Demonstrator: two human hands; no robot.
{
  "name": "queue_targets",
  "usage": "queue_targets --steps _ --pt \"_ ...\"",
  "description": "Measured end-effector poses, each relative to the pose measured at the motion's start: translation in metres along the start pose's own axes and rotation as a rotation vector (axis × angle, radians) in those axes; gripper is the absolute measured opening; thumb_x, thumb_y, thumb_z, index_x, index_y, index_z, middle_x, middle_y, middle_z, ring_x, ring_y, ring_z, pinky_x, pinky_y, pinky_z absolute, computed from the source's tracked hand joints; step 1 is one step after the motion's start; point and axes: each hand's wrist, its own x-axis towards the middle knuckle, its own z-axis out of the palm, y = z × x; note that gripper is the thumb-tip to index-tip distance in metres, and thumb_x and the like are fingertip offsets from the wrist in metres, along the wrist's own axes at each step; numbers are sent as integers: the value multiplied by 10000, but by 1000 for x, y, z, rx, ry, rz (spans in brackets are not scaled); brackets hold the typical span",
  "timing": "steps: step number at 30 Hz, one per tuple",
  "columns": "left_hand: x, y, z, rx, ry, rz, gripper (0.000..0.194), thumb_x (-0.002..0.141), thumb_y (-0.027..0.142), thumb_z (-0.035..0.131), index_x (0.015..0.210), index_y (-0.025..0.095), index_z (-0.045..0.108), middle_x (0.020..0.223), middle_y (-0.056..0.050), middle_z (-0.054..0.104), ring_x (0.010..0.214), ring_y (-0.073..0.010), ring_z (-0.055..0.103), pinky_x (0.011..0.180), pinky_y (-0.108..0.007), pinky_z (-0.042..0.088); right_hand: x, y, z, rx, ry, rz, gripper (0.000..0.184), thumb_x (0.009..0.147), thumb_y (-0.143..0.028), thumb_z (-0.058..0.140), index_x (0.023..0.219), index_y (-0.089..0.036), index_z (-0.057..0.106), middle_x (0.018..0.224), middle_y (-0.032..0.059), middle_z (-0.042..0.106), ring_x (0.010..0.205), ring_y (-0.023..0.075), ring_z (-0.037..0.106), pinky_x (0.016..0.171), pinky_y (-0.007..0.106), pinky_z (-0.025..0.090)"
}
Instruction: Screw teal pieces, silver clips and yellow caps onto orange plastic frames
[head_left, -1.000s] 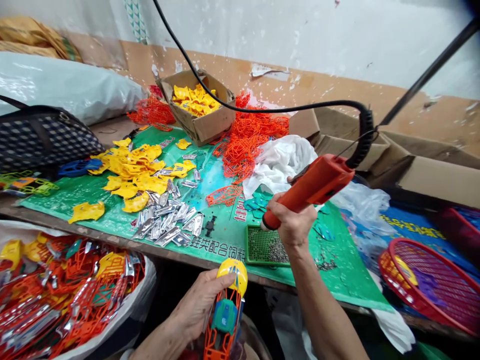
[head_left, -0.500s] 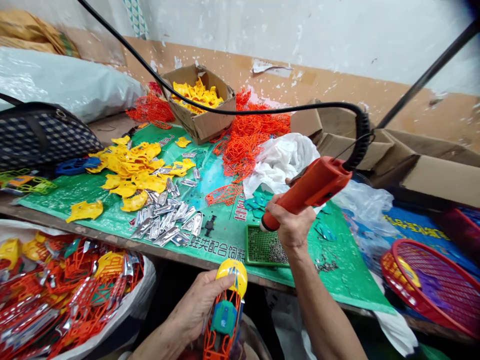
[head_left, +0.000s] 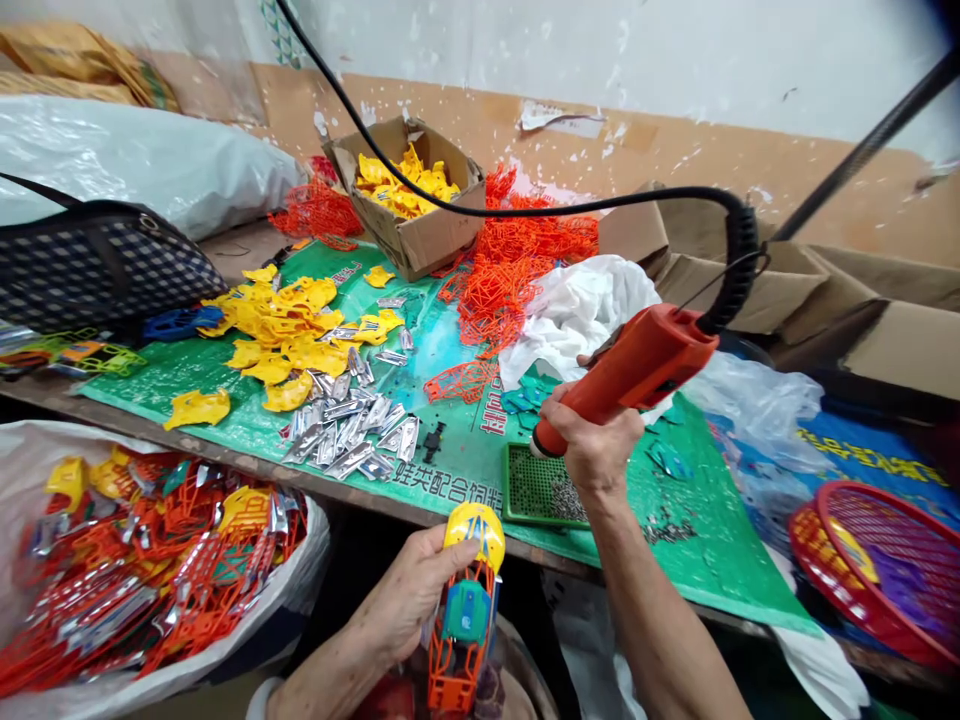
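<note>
Toy [head_left: 466,615] held in left grip [head_left: 409,597], just this side of desk [head_left: 337,490], long axis pointing deskward; corded red tool [head_left: 634,370] held in right grip [head_left: 600,447], ahead and right of toy, apart.

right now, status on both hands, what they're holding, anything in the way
Left hand gripping yellow-nosed orange plastic assembly. Right hand holding red corded screwdriver, tip apart from the assembly. Green tray partly between them in this view.

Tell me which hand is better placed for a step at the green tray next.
Right hand, likely: it holds the red tool near the green tray; the left hand grips the plastic assembly.
</note>
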Motion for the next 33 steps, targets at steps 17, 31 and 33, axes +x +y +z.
queue_targets --steps 17,31,33 --pt "0 -7 1 41 65 65 369 652 437 800 765 104 689 607 -20 640 493 -95 526 474 -198 377 -27 -39 -23 294 -180 71 170 632 -155 707 759 -202 604 676 -27 590 567 140 565 569 324 500" --pt "1 -12 6 -96 80 99 355 582 371 850 754 97 706 595 -15 658 475 -83 531 471 -193 406 -76 -30 -25 256 -353 148 136 708 -181 705 792 -216 604 732 -23 560 650 144 563 721 357 511" --pt "1 -12 6 -99 83 94 346 588 368 847 750 98 705 594 -16 661 473 -83 533 467 -190 409 -77 -28 -25 240 -342 159 139 699 -189 705 787 -215 601 739 -16 570 658 152 569 723 367 516"
